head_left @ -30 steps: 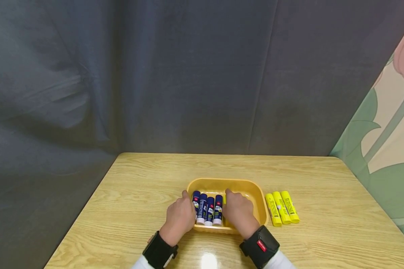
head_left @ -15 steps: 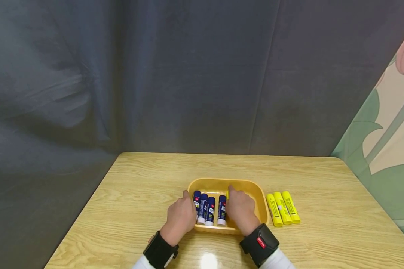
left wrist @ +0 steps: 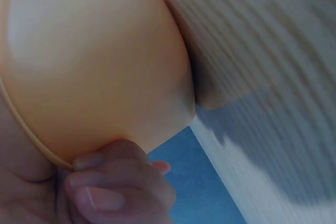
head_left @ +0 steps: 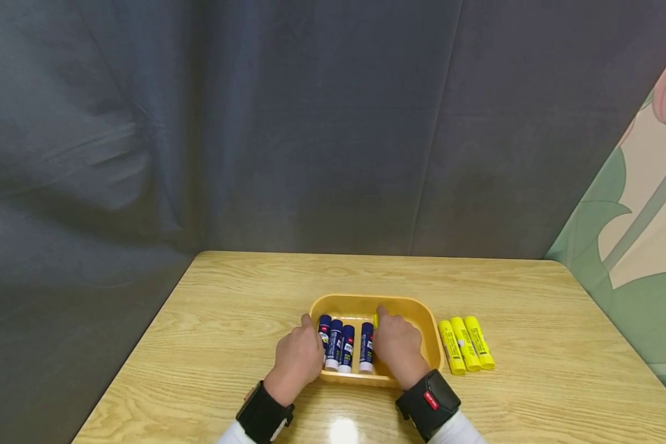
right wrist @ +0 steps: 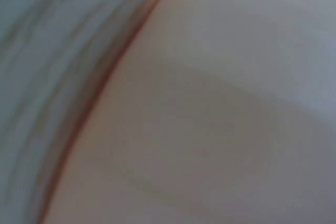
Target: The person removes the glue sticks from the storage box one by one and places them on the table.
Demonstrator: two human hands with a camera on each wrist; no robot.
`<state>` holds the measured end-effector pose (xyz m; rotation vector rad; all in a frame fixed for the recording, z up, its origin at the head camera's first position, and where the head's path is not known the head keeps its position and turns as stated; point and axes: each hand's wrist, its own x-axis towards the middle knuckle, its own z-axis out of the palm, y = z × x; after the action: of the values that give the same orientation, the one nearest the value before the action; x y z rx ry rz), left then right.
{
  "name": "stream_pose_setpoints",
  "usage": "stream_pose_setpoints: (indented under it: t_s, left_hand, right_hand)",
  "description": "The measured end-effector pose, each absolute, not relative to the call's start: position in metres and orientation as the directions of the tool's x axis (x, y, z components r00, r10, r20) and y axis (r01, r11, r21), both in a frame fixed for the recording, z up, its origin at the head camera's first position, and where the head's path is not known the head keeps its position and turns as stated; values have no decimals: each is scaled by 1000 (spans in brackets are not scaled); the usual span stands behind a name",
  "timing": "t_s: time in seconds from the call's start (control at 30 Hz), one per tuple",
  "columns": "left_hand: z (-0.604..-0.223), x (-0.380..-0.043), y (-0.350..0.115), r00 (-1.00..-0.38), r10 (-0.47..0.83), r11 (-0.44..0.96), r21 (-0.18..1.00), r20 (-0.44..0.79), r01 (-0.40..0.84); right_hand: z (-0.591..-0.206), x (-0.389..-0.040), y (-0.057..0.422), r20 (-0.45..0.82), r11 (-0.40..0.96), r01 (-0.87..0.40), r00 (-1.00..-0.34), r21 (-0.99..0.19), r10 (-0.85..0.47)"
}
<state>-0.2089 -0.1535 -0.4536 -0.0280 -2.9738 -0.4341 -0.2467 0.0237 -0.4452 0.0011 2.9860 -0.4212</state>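
A yellow-orange plastic tray (head_left: pixel 366 380) sits on the table, with several blue glue sticks (head_left: pixel 334 345) lying side by side in its left half. One blue glue stick (head_left: pixel 366 346) lies apart from them, beside the right hand. The left hand (head_left: pixel 300 353) grips the tray's left rim; in the left wrist view its curled fingers (left wrist: pixel 105 198) press the outer wall (left wrist: pixel 105 77). Inside the tray, the right hand (head_left: pixel 397 343) holds a yellow glue stick (head_left: pixel 375 320), mostly hidden beneath it. Only the tray's blurred wall (right wrist: pixel 184 129) fills most of the right wrist view.
Three yellow glue sticks (head_left: pixel 466 345) lie in a row on the wooden table (head_left: pixel 244 296), just right of the tray. A dark grey curtain (head_left: pixel 322 123) hangs behind the table and along its left side. At the far right is a flower-patterned wall (head_left: pixel 644 246).
The right hand has shifted slightly right with the yellow glue stick. The nearest blue glue stick has moved right too, opening a gap from the others. The left hand stays on the rim.
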Motion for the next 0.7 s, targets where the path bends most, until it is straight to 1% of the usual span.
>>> stream_pose_setpoints:
  t_s: [0.27, 0.53, 0.7]
  left_hand:
    - [-453, -208, -154, -992, 5, 960, 277, 127, 40]
    - [-452, -209, -153, -995, -4, 961, 276, 99, 24]
    - [-451, -209, -153, -996, -4, 961, 277, 94, 22]
  right_hand:
    - [-444, -246, 25, -141, 959, 17, -990, -282, -24]
    - [-434, -241, 34, -76, 949, -44, -995, -312, -71]
    - [-424, -234, 41, -49, 938, -54, -996, -343, -76]
